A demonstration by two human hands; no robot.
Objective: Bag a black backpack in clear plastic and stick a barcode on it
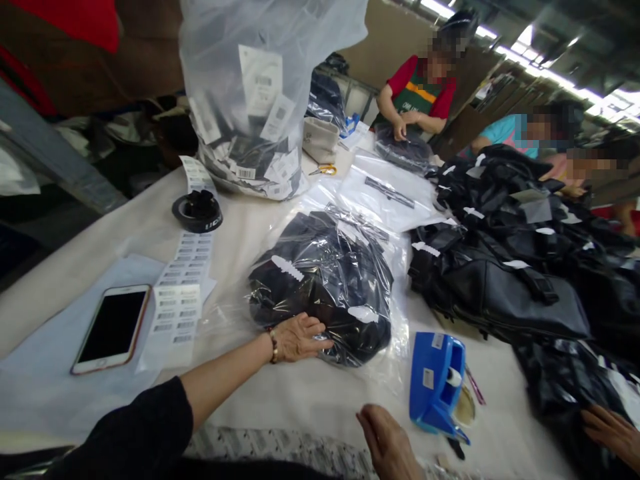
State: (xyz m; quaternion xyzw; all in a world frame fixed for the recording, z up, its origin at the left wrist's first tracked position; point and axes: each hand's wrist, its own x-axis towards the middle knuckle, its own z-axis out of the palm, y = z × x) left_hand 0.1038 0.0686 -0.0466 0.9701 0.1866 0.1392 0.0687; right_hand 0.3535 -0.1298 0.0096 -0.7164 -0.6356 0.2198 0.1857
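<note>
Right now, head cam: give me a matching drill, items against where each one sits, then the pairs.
1. smartphone
2. yellow-handled scissors
3. blue tape dispenser
4. left hand

A. on the plastic-wrapped black bundle
B. near the right hand
C. on a pale blue sheet
D. beside a beige fabric pouch

Pairs: 1-C, 2-D, 3-B, 4-A

A glossy, crinkled clear plastic bag (320, 287) lies beside a matt black fabric backpack (500, 290) to the right and a smooth blue plastic tape dispenser (434, 380) nearer.
</note>
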